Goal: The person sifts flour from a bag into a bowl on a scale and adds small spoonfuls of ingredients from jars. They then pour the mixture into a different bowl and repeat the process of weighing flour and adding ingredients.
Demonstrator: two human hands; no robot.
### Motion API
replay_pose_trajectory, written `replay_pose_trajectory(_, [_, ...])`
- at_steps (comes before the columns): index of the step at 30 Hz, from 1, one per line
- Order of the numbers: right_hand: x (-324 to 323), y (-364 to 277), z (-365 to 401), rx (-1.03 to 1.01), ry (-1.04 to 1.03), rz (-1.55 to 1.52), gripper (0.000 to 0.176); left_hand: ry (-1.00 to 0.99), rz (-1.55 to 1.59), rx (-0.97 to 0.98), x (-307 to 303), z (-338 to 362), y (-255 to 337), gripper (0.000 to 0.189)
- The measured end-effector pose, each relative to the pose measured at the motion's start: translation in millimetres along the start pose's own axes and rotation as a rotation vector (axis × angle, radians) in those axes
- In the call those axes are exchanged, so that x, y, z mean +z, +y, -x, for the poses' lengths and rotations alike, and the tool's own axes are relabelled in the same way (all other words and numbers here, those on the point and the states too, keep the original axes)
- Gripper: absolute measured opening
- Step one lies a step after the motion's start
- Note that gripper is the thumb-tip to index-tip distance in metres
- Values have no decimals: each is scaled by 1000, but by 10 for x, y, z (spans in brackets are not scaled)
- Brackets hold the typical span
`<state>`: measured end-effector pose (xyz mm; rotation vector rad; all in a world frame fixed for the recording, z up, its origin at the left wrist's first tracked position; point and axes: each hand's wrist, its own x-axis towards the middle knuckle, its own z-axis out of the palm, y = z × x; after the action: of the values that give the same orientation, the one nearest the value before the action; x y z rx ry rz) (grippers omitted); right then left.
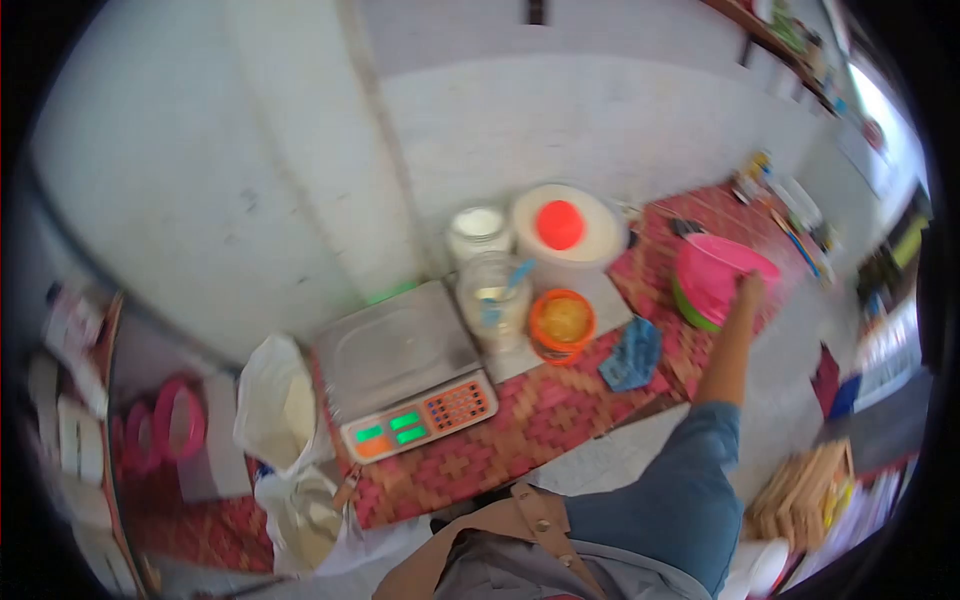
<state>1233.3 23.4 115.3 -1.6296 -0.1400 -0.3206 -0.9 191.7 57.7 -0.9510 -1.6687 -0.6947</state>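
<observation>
A: Hands?
B: Right hand (749,286) closed on the near-right rim of the pink bowl (712,270), right side of frame. Left hand out of view, can't tell its state.
A: Around the bowl?
B: Green bowl (692,309) directly under it, on the red patterned cover (470,450). Blue cloth (633,355) to its lower left. Scale (400,350) left of center, display lit.
</observation>
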Motion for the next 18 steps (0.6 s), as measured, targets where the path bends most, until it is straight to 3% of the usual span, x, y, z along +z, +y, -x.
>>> replay_pose_trajectory(1, [129, -198, 101, 53, 50, -213, 19, 35, 93, 60, 116, 12, -144, 42])
replay_pose_trajectory(2, [306, -652, 471, 80, 88, -598, 11, 36, 156, 52, 189, 63, -248, 42])
replay_pose_trajectory(3, [406, -956, 764, 53, 18, -676, 8, 89, 121, 30, 243, 78, -327, 43])
replay_pose_trajectory(4, [505, -1271, 1083, 28, -46, -754, 8, -61, 464, -535, -122, -120, 157, 42])
replay_pose_trajectory(6, [693, -1895, 1861, -2, -209, -870, 10, -213, 628, -1015, -425, -398, 506, 44])
replay_pose_trajectory(9, [977, -2263, 2678, 29, -422, -893, 10, -153, 658, -970, -435, -406, 585, 50])
replay_pose_trajectory(11, [1162, -2461, 3273, 187, -666, -961, 8, -109, 724, -865, -455, -372, 625, 49])
replay_pose_trajectory(13, [1437, -2486, 3817, 148, -754, -888, 6, -95, 730, -879, -496, -407, 707, 48])
replay_pose_trajectory(18, [1908, -2172, 4924, 583, -1006, -907, 7, -107, 890, -841, -341, -263, 526, 45])
